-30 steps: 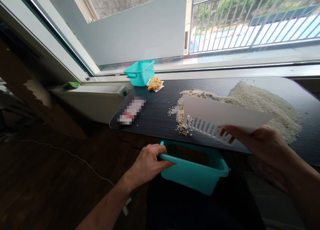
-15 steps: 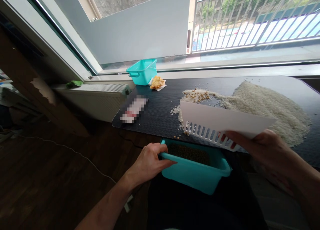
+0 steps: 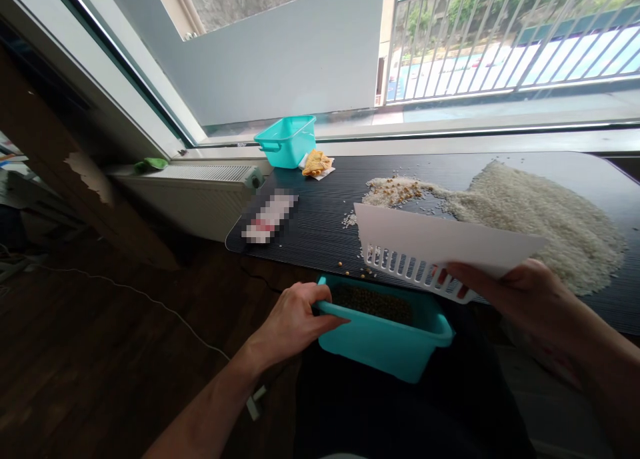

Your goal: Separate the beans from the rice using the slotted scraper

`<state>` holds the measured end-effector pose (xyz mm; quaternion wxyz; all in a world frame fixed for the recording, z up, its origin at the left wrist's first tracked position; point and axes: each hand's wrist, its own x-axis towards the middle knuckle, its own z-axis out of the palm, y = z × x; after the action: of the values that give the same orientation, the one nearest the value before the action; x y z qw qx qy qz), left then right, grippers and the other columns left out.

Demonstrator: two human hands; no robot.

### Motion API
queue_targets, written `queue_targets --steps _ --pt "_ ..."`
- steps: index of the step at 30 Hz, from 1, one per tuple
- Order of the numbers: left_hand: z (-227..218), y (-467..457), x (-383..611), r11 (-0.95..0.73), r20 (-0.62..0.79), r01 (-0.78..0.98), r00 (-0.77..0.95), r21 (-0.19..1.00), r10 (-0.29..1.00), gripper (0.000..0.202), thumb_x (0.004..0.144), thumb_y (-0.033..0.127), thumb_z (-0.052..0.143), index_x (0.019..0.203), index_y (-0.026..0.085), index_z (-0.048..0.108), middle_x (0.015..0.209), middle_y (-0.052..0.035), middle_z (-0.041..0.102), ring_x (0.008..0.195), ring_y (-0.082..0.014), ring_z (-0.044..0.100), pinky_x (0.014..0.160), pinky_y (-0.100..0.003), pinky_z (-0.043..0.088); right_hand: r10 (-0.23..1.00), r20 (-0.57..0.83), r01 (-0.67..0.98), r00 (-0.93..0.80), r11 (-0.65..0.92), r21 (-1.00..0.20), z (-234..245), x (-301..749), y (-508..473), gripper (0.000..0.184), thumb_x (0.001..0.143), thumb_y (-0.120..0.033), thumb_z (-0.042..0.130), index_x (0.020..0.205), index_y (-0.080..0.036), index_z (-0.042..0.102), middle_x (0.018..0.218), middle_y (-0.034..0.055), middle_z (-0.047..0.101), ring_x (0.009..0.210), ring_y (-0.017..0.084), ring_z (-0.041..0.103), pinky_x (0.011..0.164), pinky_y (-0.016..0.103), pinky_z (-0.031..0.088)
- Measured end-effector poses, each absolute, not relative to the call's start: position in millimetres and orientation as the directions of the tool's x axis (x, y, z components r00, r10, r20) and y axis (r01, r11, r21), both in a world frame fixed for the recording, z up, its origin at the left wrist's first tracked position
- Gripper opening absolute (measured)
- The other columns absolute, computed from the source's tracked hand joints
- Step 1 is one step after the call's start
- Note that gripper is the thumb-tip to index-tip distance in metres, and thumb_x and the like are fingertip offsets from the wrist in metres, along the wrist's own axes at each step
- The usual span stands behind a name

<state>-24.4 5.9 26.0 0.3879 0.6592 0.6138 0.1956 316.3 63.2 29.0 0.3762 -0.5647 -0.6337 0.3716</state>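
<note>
My left hand (image 3: 295, 316) grips the near left rim of a turquoise plastic bin (image 3: 380, 356), thumb outside and fingers over the edge. The bin sits just under the table's front edge, above my lap, with small brownish grains (image 3: 375, 304) inside. In my right hand (image 3: 523, 289) is a white slotted plastic panel (image 3: 445, 242), tilted, its slotted edge low by the table edge above the bin. Behind the panel lies a small heap of rice mixed with yellow-brown round grains (image 3: 395, 191). A few loose round grains (image 3: 347, 273) rest near the edge, left of the panel.
A big pile of white rice (image 3: 540, 226) covers the right of the dark table (image 3: 320, 232). At the back left stand another turquoise bin (image 3: 287, 142) and a crumpled yellow cloth (image 3: 317, 164). A blurred-out flat object (image 3: 270, 217) lies at the left. A radiator (image 3: 200, 179) adjoins.
The white panel has shifted slightly left and towards the table's front edge. More loose round grains show near that edge. My left hand and the bin have moved a little left.
</note>
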Motion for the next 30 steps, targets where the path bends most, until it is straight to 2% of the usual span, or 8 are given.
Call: queue_targets --steps 9,17,22,25,30 --pt "25.0 5.3 -28.8 0.06 -0.215 0.664 0.155 0.745 0.964 0.037 0.083 0.038 0.085 0.066 0.022 0.057 0.071 0.0051 0.053 0.074 -0.0163 0.051 0.07 -0.029 0.037 0.993 0.067 0.427 -0.094 0.102 -0.898 35.7 313.2 60.9 0.069 0.061 -0.104 0.079 0.073 -0.037 0.09 0.078 0.0045 0.088 0.068 0.035 0.082 0.061 0.048 0.072" --pt "25.2 5.4 -30.2 0.067 -0.217 0.65 0.153 0.757 0.964 0.038 0.083 0.038 0.084 0.065 0.022 0.055 0.071 0.0053 0.052 0.074 -0.0157 0.05 0.07 -0.029 0.036 0.985 0.072 0.409 -0.157 0.131 -0.903 30.2 310.2 61.2 0.068 0.068 -0.099 0.08 0.085 -0.034 0.092 0.087 0.0057 0.09 0.076 0.036 0.084 0.069 0.052 0.075" --pt "24.2 5.3 -33.9 0.061 -0.204 0.669 0.137 0.741 0.969 0.037 0.083 0.038 0.085 0.065 0.022 0.057 0.069 0.0056 0.052 0.073 -0.0156 0.05 0.068 -0.029 0.035 0.979 0.076 0.414 -0.187 0.149 -0.898 34.5 299.5 65.2 0.075 0.067 -0.103 0.076 0.083 -0.032 0.092 0.084 0.0064 0.089 0.075 0.036 0.084 0.069 0.049 0.073" --pt "24.3 4.9 -36.5 0.066 -0.198 0.679 0.118 0.731 0.973 0.038 0.082 0.038 0.087 0.065 0.022 0.056 0.069 0.0054 0.053 0.073 -0.0159 0.051 0.068 -0.029 0.035 0.968 0.068 0.405 -0.241 0.164 -0.9 36.7 289.0 67.9 0.074 0.071 -0.101 0.075 0.086 -0.031 0.092 0.084 0.0065 0.089 0.076 0.034 0.083 0.068 0.045 0.071" --pt "24.8 4.9 -41.3 0.077 -0.192 0.686 0.094 0.723 0.977 0.034 0.081 0.036 0.086 0.068 0.022 0.058 0.071 0.0048 0.056 0.074 -0.0168 0.052 0.069 -0.029 0.037 0.963 0.106 0.376 -0.249 0.197 -0.905 40.7 267.6 73.6 0.071 0.07 -0.099 0.076 0.078 -0.029 0.088 0.079 0.0054 0.087 0.072 0.032 0.08 0.068 0.043 0.069"
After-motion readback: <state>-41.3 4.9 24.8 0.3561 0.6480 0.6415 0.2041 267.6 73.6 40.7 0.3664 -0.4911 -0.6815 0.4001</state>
